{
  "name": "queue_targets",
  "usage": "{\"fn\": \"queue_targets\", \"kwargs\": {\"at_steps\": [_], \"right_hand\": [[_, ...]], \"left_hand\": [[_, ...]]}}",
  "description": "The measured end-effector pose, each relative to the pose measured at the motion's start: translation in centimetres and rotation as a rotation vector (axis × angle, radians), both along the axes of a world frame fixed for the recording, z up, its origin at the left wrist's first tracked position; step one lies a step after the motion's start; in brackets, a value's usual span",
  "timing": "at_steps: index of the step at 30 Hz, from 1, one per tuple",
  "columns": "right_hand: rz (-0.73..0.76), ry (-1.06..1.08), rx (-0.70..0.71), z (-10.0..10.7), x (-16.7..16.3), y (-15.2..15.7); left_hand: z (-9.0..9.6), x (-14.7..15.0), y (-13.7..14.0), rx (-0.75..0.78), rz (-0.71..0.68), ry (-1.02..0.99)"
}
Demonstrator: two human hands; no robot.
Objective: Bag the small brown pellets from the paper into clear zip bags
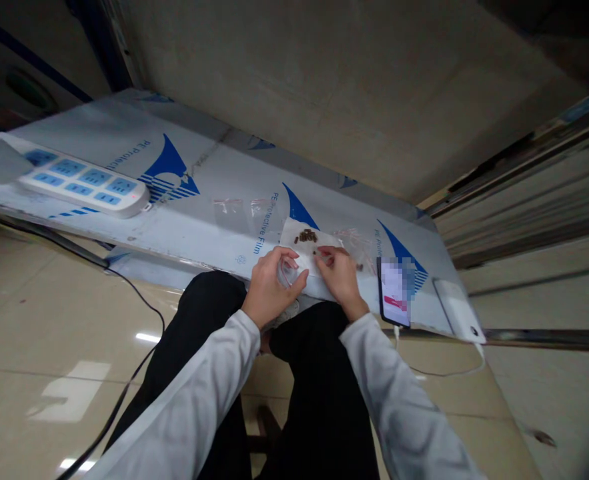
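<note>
Brown pieces (307,236), on paper (304,257), beyond right grip (339,272)

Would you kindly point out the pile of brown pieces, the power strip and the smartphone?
Pile of brown pieces (307,236): head view, its middle.
Power strip (86,175): head view, its socket face.
Smartphone (395,293): head view, on its screen.

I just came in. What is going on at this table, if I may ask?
Someone seated is working with small brown pieces, mostly heaped on a white sheet on the table. The left hand holds clear plastic. The right hand is close to one loose piece; whether it grips it is unclear. Clear bags lie to the left, a phone to the right.
</note>
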State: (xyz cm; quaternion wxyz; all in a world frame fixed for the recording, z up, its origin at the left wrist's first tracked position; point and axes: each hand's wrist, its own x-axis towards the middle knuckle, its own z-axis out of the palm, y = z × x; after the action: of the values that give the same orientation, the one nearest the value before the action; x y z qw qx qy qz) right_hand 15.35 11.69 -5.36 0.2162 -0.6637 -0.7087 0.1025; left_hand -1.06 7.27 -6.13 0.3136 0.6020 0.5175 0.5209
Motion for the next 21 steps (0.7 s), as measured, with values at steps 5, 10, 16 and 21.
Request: {"fn": "queue_targets", "kwargs": {"at_steps": [5, 10, 16, 21], "right_hand": [[-0.016, -0.153, -0.037, -2.3, 0.2, 1.6], [-0.107, 0.005, 0.023, -1.6, -2.4, 2.4], [-0.2, -0.03, -0.029, -1.6, -6.0, 4.2], [-0.171, 0.156, -0.003, 0.9, -6.4, 2.2]], "left_hand": [[-0.1, -0.2, 0.2, -0.018, 0.011, -0.016], [-0.1, -0.3, 0.3, -0.028, 0.032, -0.003], [-0.1, -0.5, 0.2, -0.041, 0.034, -0.004], [-0.1, -0.9, 0.1, -0.035, 0.053, -0.018]]}}
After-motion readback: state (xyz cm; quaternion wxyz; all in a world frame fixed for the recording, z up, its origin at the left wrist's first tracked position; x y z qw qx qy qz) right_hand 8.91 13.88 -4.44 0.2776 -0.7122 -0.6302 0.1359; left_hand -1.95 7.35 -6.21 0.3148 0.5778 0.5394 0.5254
